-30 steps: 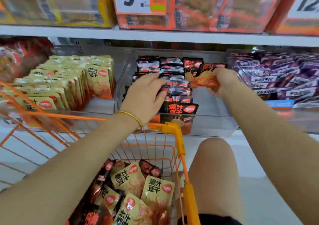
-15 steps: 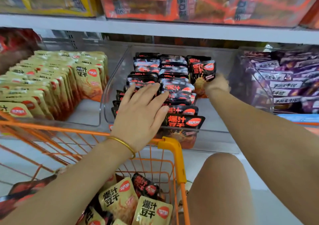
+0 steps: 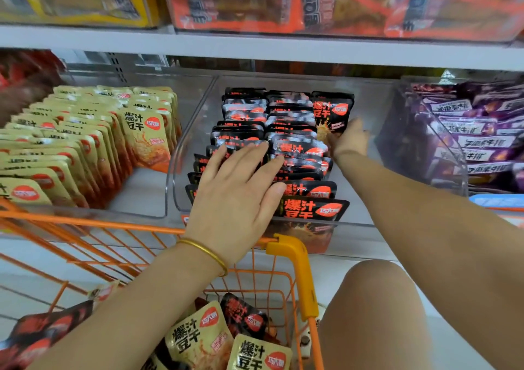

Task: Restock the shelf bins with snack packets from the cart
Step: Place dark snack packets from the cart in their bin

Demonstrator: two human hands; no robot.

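Observation:
A clear middle shelf bin (image 3: 355, 208) holds rows of black snack packets (image 3: 297, 154). My left hand (image 3: 238, 196) lies flat with straight fingers on the front rows and presses them. My right hand (image 3: 350, 140) reaches into the bin's right side and holds the bottom of an upright black packet (image 3: 333, 111) at the back right. The orange wire cart (image 3: 295, 259) stands below, with yellow packets (image 3: 198, 338) and black packets (image 3: 243, 315) lying in it.
A left bin holds rows of yellow packets (image 3: 85, 140). A right bin holds purple packets (image 3: 476, 137). An upper shelf (image 3: 255, 46) carries orange boxes (image 3: 340, 4). My knee (image 3: 374, 298) is beside the cart's orange handle.
My right hand has carried the black packet from above the rows to the bin's back right and stood it upright. My left hand has spread flat onto the front rows.

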